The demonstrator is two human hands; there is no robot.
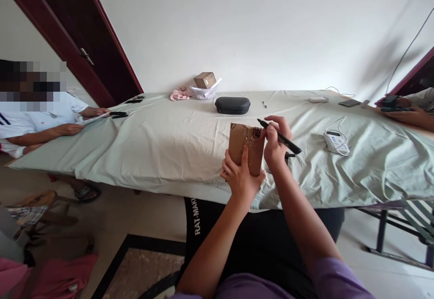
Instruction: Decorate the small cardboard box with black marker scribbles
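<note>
My left hand (pixel 241 177) grips a small brown cardboard box (pixel 238 137) from the near side, with the index finger lying along its face. Black looping scribbles (pixel 257 133) mark the box's upper right corner, and a smaller mark is at its upper left. Shiny clear tape runs down the middle. In my right hand (pixel 276 141) is a black marker pen (pixel 290 145), held slanting with its tip end up and to the left, close above the scribbled corner. The frame does not show clearly whether the tip touches the box. A dark object (pixel 289 156) lies partly hidden behind my right hand.
A pale green cloth (pixel 162 145) covers the table. Toward the wall are a black zip case (pixel 233 105), a small pen (pixel 265 105) and a plastic basket (pixel 205 93) bearing another box (pixel 205 80). A white corded device (pixel 335 142) lies right. People sit at both ends.
</note>
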